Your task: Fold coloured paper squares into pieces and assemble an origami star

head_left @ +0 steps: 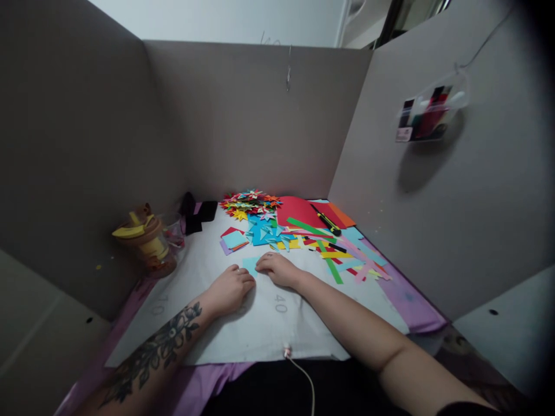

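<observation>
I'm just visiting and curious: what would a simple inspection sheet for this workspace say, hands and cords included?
Surface: white sheet, printed with numbers, over purple cloth.
Job's things: light-blue paper, lying near the middle.
Clutter: pile of folded paper stars at the back; paper strips and cutter to the right; cup to the left.
Hands: right hand touching the light-blue paper; left hand beside it, contact unclear.
Cables: pale cord at the front edge.
Surroundings: grey partitions; pouch hanging on the right one.

Free room leftward over sheet (191, 264), strips (332, 267) rightward
</observation>
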